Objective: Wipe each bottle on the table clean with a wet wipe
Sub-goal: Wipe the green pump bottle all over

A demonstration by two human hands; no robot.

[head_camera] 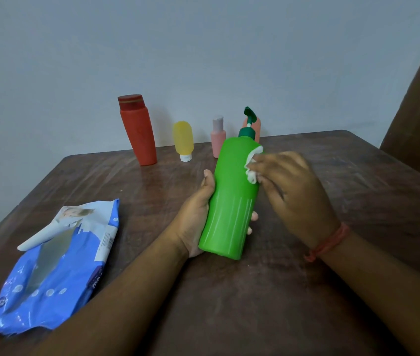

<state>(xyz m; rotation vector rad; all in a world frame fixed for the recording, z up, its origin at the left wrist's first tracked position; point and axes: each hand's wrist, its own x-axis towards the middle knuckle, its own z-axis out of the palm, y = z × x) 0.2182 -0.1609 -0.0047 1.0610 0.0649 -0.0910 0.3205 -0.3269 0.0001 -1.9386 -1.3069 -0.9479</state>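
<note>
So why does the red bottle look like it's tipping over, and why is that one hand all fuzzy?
Head view: the wide-angle lens bends things near the edges, so the red bottle seems to lean; the right hand with the wipe looks smeared, likely motion blur; the green bottle in the left hand is sharper; light is soft, without glare.

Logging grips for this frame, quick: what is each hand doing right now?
Left hand: grips the green pump bottle around its lower body.
Right hand: presses a white wet wipe, bunched under its fingertips, against the bottle's upper side.
</note>
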